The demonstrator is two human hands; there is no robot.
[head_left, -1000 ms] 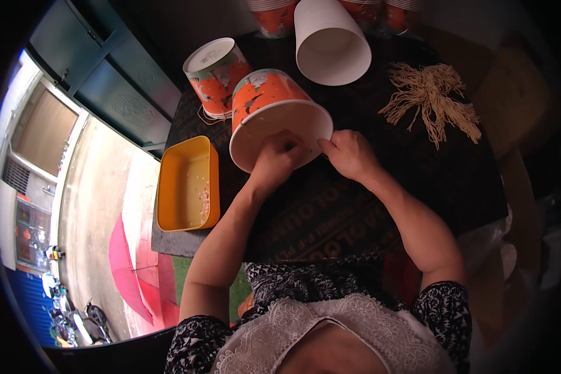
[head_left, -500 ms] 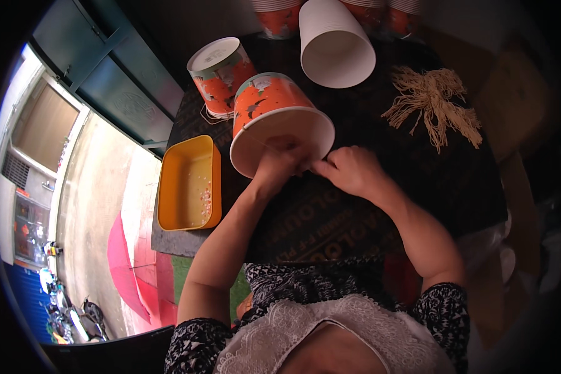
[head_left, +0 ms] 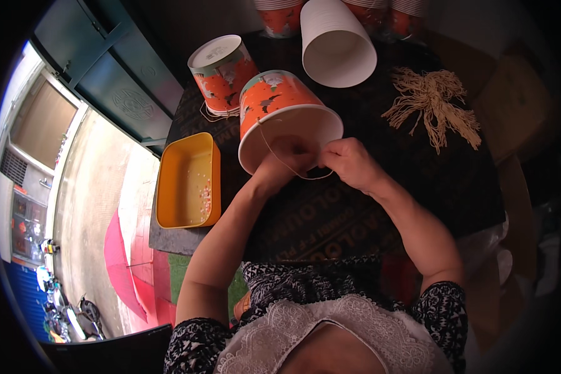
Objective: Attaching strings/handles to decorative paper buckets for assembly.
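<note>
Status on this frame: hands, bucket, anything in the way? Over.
Left hand inside orange bucket; right hand at its rim, grip unclear. Bucket tilted, mouth toward camera. String hangs across left hand's front; yellow bin apart, left.

Bkt (head_left: 277,98) btwn tray (head_left: 178,181) & cords (head_left: 435,103)

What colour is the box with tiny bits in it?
The box is yellow; the head view shows it.

The cord (head_left: 311,179) now sags in a plain loop — across the left hand (head_left: 285,159) and just below its fingers — where before it barely showed. The right hand's (head_left: 353,163) fingertips have risen slightly, while the bucket (head_left: 280,98) around the left fingers has edged rightward.
</note>
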